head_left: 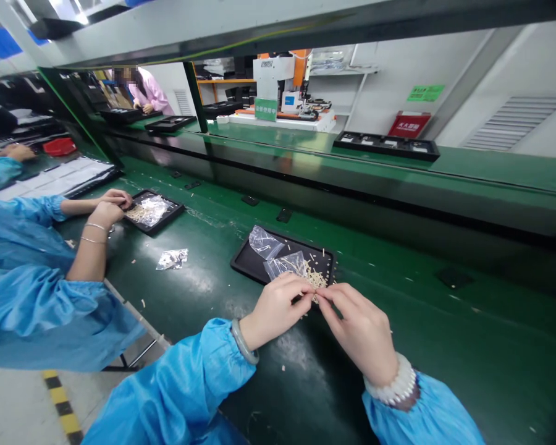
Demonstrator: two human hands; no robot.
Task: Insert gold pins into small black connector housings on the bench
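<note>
Green workbench [445, 346], glossy, spanning the frame; upper right, a pale wall with a green sign [425, 93].

Item: one shallow, black, rectangular tray [245, 256], centre of frame, long axis running left to right and sloping slightly down rightward. Within it we list two clear plastic bags [265, 242] and, at its right end, one loose heap of small, pale, stick-like pieces [315, 277], lying at mixed angles.

Item: our two hands. Left hand [278, 306] reaches in from lower left, right hand [359, 327] from lower right; both pinch narrowly, fingertips meeting at the heap's near edge. Whether a piece sits between them, we cannot tell. We record the heap just above the fingertips in the frame, about equally near both hands; the left is nearer the bags.

Item, left of frame: a co-worker in a blue sleeve [37, 272], hands at a second black tray [160, 227].
</note>
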